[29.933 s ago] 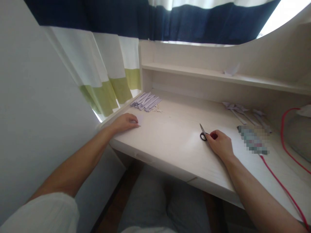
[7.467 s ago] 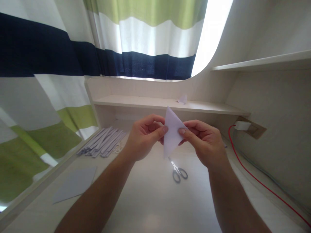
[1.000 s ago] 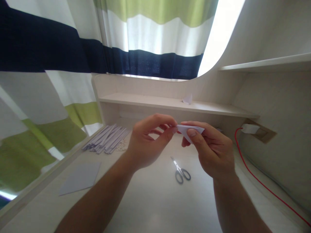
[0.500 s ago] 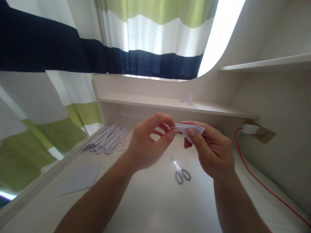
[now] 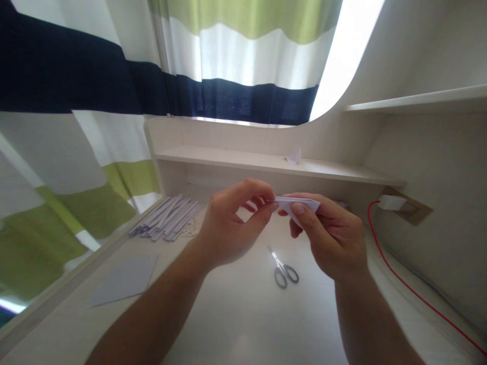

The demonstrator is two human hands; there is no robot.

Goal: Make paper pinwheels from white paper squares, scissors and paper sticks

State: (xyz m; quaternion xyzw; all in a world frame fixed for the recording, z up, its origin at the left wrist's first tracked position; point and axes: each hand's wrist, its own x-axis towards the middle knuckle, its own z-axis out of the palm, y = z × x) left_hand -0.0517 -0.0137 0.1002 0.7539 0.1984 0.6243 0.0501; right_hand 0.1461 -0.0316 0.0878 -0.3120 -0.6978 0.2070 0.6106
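Observation:
A small piece of folded white paper (image 5: 285,204) is held up above the desk between both hands, its body tapering to a point on the right. My left hand (image 5: 239,218) pinches its left end between thumb and fingertips. With the thumb pressed on its front face, my right hand (image 5: 331,233) grips the wider part; the fingers behind are partly hidden. Below the paper, a pair of scissors (image 5: 281,268) with grey handles lies on the desk, touched by neither hand.
Several folded paper strips (image 5: 167,218) lie at the back left beside some small beige bits (image 5: 189,229). A flat paper sheet (image 5: 125,280) rests at the left. Another folded paper (image 5: 293,156) stands on the shelf (image 5: 236,158). A red cable (image 5: 395,268) runs from a white plug (image 5: 391,202) on the right.
The folded paper has tilted slightly in my fingers and its right tip sits a little lower. Both hands keep their hold, almost in the same place.

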